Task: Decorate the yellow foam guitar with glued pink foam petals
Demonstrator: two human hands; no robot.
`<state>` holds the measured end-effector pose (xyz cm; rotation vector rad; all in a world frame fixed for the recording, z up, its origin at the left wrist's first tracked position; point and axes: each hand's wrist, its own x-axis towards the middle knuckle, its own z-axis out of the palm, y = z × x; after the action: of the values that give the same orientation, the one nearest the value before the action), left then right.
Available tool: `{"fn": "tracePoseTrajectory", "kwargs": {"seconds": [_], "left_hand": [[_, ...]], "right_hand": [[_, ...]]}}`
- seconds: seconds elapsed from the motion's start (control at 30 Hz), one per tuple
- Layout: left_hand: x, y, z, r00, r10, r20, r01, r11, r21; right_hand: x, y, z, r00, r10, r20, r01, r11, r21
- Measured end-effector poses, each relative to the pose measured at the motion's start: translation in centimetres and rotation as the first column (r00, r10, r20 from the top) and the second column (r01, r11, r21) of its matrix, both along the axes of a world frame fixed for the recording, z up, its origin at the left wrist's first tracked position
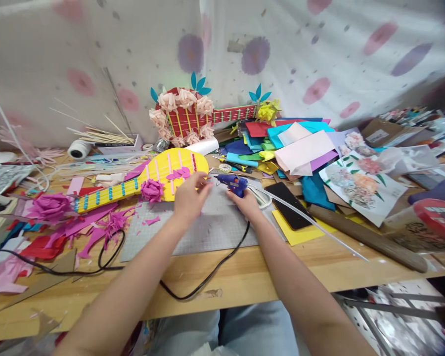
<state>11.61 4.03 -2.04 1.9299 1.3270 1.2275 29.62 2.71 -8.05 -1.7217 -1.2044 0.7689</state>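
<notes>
Closest in, at the bottom edge: a lap in pale blue jeans (244,331), with two bare forearms reaching forward over the light wooden table (319,277). Right hand (246,201) clenched around the grip of a small blue hot-glue gun (234,184), nozzle aimed left toward the left hand (188,197). Left fingers (200,182) curled in against the lower right rim of the yellow guitar-shaped cardboard model (170,170); touching it, but impossible to tell whether pinching anything. Both hands and the gun held just above a grey cutting mat (215,225) near the middle of the table. Behind the gun, a long clear glue stick (311,220) slanting right past a black phone (291,205) lying on a yellow paper sheet (300,235). From the gun downward, a black power cord (193,291) looping off the table's front edge and back left. On the yellow model's body, a magenta paper rose (152,190); its blue-striped neck pointing left toward a larger pink paper rose (50,205) among pink scraps. Farther right, a brown cardboard tube (371,238) and printed flower pictures (359,180). Farther back, a heap of coloured paper sheets (296,143) and a red guitar-shaped model ringed with peach paper flowers (185,116) against the flowered cloth.
</notes>
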Motion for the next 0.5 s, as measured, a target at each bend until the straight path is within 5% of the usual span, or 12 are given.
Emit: {"fn": "tracePoseTrajectory", "kwargs": {"seconds": [0.23,0.5], "left_hand": [[2.6,-0.7,-7.5,0.982,-0.015,0.19,0.063,0.966,-0.249],[1.9,0.5,-8.1,0.929,0.099,0.357,0.034,0.936,-0.35]], "right_hand": [[0.9,-1.0,1.3,0.999,0.004,-0.035,-0.008,0.994,-0.106],[2.5,-2.0,1.7,0.976,0.209,-0.07,-0.214,0.974,-0.076]]}}
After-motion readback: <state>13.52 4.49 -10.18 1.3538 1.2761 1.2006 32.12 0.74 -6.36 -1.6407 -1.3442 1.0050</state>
